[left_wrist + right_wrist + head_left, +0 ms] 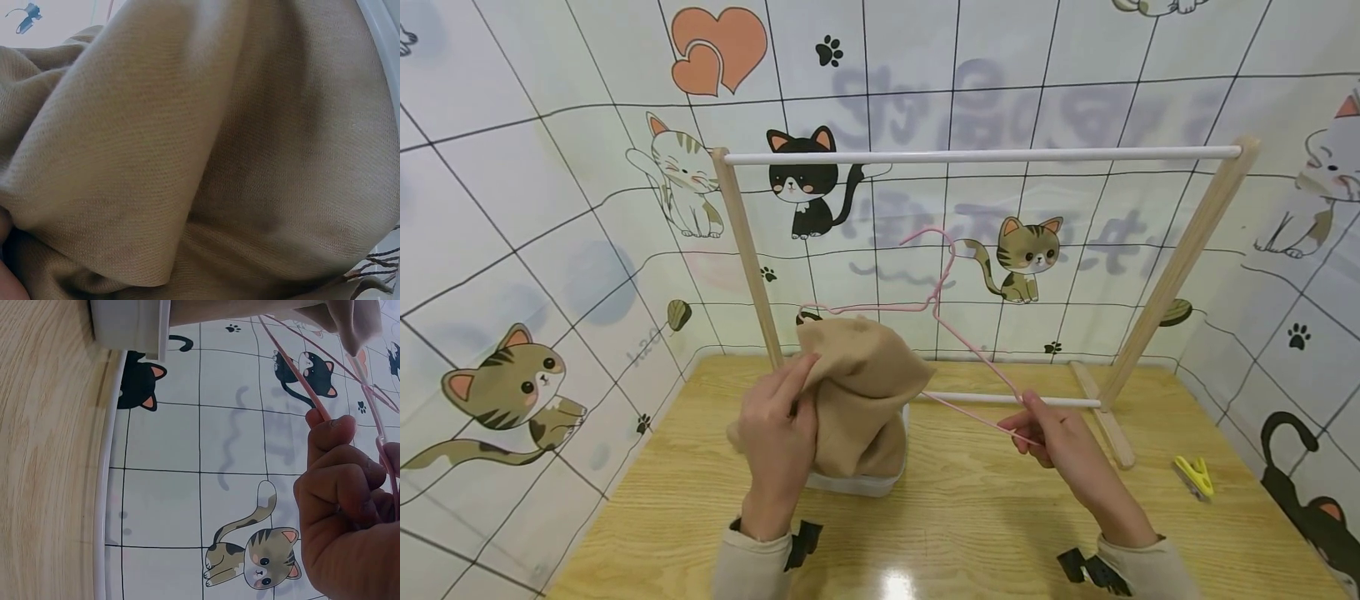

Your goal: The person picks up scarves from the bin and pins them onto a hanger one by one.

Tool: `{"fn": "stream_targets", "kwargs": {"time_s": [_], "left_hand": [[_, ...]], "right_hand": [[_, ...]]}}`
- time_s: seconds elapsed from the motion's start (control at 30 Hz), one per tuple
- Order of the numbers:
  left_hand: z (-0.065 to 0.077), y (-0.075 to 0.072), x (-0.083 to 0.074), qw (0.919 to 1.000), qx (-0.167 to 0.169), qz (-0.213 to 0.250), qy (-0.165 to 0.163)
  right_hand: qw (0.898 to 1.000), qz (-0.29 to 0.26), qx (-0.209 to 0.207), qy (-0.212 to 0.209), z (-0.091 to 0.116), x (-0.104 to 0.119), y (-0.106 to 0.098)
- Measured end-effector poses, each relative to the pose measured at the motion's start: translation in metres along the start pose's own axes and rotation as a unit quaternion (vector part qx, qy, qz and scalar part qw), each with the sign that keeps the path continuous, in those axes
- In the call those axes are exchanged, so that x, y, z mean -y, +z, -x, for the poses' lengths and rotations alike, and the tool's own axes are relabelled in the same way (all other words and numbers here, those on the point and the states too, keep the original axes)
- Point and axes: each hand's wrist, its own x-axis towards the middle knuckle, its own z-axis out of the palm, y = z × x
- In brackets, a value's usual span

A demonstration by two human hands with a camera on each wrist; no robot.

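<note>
From my seat, the head view shows the left hand point(778, 421) pinching a fold of tan cloth point(861, 392) between thumb and fingers, at the cloth's left side. The cloth is bunched up over a white box point(853, 485) on the wooden table point(970, 533), hiding much of it. I have the right hand point(1052, 433) pinching the lower right corner of a pink hanger point(935, 298), which is tilted, its hook uppermost. The hanger's left part runs to the cloth, its upper arm showing just above the cloth's top edge and its lower bar passing out of sight at the cloth's right side; whether that end is inside a fold, I cannot tell. Behind both hands stands a rack point(985, 156) with a white top bar and wooden posts, and a yellow clip point(1197, 477) lies on the table near its right foot. In the left wrist view, cloth fills nearly everything; I get only a sliver of fingers at the lower left edge, the box's rim at the right, and brown strings point(381, 262) at the lower right. The right wrist view comes to me turned sideways: the right hand's fingers are curled about the hanger's wire, in front of a cat-patterned wall point(175, 506), and the box shows at the upper left.
</note>
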Motion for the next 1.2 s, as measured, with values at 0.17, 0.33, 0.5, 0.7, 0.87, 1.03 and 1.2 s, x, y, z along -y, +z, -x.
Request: {"fn": "stream_targets", "kwargs": {"time_s": [0.17,0.33,0.5,0.7,0.87,1.03,1.2], "left_hand": [[0.002,0.002,-0.002,0.9999,0.005,-0.010,-0.002],[0.003,0.002,-0.002,0.9999,0.008,-0.012,-0.004],[0.003,0.004,-0.002,0.9999,0.009,-0.012,-0.001],[0.004,0.008,-0.004,0.9998,0.019,-0.005,0.005],[0.006,0.012,-0.005,0.9993,0.036,-0.004,0.005],[0.008,0.014,-0.006,0.9988,0.047,-0.016,0.000],[0.008,0.016,-0.007,0.9979,0.058,-0.027,-0.002]], "right_hand": [[1.000,-0.004,0.001,0.003,0.000,-0.001,0.000],[1.000,-0.006,0.003,-0.001,-0.001,-0.002,0.001],[1.000,-0.015,0.007,-0.003,-0.001,-0.003,0.002],[1.000,-0.016,0.007,-0.001,0.002,-0.002,0.005],[1.000,-0.016,0.002,0.006,0.003,-0.003,0.007],[1.000,-0.009,0.000,0.006,0.003,-0.003,0.009],[1.000,-0.002,-0.001,0.002,0.003,-0.001,0.008]]}}
